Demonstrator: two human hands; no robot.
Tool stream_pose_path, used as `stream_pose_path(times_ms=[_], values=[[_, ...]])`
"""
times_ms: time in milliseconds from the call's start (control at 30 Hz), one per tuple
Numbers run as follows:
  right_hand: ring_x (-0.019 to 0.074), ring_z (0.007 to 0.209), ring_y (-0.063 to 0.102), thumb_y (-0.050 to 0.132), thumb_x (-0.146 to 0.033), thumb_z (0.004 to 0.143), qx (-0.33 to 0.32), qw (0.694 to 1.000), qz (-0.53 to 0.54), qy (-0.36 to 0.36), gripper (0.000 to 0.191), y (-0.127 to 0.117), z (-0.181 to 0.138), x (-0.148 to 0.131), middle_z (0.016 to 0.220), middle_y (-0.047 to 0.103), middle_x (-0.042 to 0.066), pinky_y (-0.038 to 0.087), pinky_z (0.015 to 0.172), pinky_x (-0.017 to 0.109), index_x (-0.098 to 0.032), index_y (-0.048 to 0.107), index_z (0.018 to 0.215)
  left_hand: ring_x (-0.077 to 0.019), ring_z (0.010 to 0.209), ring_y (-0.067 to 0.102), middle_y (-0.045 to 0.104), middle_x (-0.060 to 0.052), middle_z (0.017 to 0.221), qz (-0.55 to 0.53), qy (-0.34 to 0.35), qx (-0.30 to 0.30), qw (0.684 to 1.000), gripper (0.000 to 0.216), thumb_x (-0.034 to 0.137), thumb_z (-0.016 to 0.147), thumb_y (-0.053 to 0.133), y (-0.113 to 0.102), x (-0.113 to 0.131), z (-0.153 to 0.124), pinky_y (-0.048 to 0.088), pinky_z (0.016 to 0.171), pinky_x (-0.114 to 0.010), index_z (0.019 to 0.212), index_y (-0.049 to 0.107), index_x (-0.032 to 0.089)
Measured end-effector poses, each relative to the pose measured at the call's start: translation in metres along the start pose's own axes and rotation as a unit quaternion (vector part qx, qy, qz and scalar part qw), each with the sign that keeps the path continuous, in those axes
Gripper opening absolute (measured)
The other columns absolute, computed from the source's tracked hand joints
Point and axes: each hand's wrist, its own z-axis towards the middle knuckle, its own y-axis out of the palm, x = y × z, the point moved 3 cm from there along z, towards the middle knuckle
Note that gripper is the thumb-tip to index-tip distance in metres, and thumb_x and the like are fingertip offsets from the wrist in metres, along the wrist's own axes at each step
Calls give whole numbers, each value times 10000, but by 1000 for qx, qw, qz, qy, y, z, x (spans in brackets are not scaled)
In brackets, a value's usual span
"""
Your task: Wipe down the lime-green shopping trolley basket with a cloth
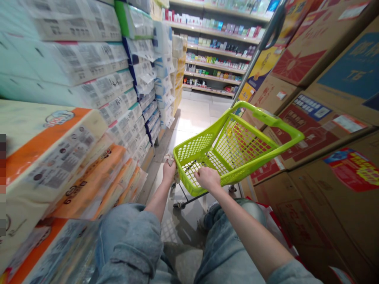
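A lime-green plastic shopping cart (217, 157) with a lattice basket and dark wheels stands in front of my knees, angled across the aisle. My left hand (169, 167) is closed on a crumpled pale cloth (168, 157) at the basket's left outer side. Part of the cloth is hidden behind the fingers and the rim. My right hand (209, 178) is a fist at the near rim of the basket, seemingly wrapped round it; the fingertips are hidden. Nothing can be seen lying in the basket.
Wrapped tissue packs (97, 59) are stacked high on the left, with orange-and-cream packs (53, 146) close by. Cardboard cartons (314, 114) wall the right side. A grey metal pole (251, 63) slants behind the cart. Shelves of small boxes (219, 61) cross the aisle's far end.
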Motion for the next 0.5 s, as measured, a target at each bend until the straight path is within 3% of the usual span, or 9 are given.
stream_pose_path(times_ms=[333, 500], values=[[207, 856, 666, 363, -371, 897, 24, 1000, 7, -14, 400, 2, -10, 5, 917, 716, 107, 458, 743, 282, -189, 719, 874, -214, 881, 657, 703, -80, 914, 28, -47, 53, 997, 338, 425, 820, 464, -10, 1, -29, 497, 750, -279, 948, 636, 164], [206, 842, 667, 370, -357, 896, 38, 999, 4, -17, 386, 3, -11, 8, 905, 716, 97, 456, 722, 278, -198, 717, 844, -206, 891, 655, 705, -72, 911, 27, -23, 61, 998, 332, 426, 835, 446, -14, 3, -38, 498, 768, -281, 943, 631, 171]])
